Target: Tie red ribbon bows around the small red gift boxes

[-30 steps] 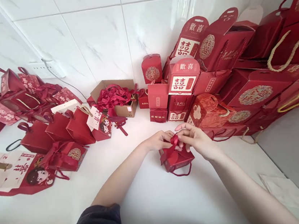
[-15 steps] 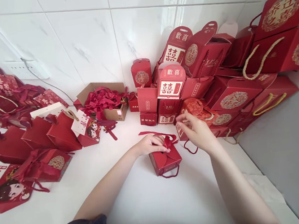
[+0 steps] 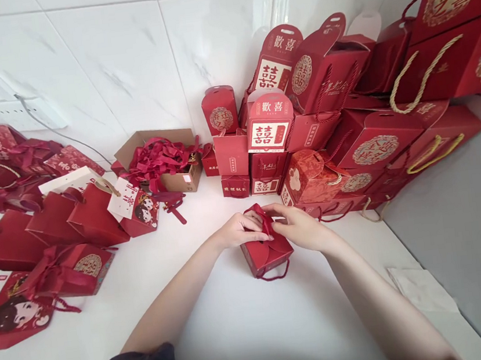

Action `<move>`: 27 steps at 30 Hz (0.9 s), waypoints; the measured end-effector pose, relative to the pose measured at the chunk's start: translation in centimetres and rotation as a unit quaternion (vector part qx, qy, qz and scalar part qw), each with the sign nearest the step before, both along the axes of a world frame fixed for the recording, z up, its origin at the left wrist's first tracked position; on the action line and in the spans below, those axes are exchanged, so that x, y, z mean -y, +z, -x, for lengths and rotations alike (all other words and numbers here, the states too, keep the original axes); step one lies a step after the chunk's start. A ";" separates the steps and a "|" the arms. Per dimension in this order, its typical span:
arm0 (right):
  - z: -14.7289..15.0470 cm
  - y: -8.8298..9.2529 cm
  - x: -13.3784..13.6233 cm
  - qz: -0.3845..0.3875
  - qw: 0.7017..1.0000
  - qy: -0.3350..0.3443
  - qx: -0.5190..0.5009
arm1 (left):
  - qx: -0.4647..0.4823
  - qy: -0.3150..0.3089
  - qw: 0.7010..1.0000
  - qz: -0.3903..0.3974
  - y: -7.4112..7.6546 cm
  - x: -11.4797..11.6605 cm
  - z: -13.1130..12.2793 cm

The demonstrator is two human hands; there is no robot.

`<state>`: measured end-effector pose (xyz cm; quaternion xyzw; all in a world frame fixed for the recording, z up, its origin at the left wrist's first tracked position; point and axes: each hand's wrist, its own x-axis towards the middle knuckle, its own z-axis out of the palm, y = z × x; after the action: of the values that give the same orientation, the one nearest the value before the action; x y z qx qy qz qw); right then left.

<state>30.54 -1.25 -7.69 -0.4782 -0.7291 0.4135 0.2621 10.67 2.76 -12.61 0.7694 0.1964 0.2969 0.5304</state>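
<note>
A small red gift box (image 3: 271, 255) sits on the white table in front of me, its curved top flaps folded over and a dark red cord handle looping at its front. Red ribbon (image 3: 265, 219) rises from the top of the box. My left hand (image 3: 244, 229) pinches the ribbon from the left, thumb and fingers closed low on it near the flaps. From the right, my right hand (image 3: 296, 225) has its thumb and fingers closed round the ribbon too. Part of the ribbon is hidden behind the fingers.
A cardboard box (image 3: 187, 177) heaped with red ribbons stands against the tiled wall. Stacked red gift boxes (image 3: 269, 129) rise behind my hands and to the right. At the left are more red boxes, one ribbon-tied box (image 3: 76, 269) among them. A white paper (image 3: 420, 289) lies at the right.
My right hand has come down and left from beside the stacked boxes to the ribbon and now grips it. My left hand keeps its hold. The view has shifted slightly.
</note>
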 end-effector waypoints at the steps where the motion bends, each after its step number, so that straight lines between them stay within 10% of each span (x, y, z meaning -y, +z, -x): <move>1: -0.2 0.2 0.2 -0.007 0.999 -0.022 0.023 | 0.001 0.002 1.000 -0.001 0.0 0.0 0.0; 4: -0.6 1.0 1.0 -0.054 0.987 -0.097 0.115 | 0.003 0.014 1.000 0.005 0.0 0.1 -0.1; 13: -0.6 1.9 1.8 -0.105 0.978 -0.007 0.181 | -0.007 0.010 1.000 0.014 -0.1 -0.1 0.0; 27: -0.3 0.8 -0.1 0.007 0.994 0.095 -0.056 | -0.002 0.012 1.000 0.029 -0.1 0.1 -0.1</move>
<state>30.80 -1.14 -6.88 -0.3852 -0.7523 0.4676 0.2588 10.75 2.70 -12.73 0.7519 0.2153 0.2962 0.5482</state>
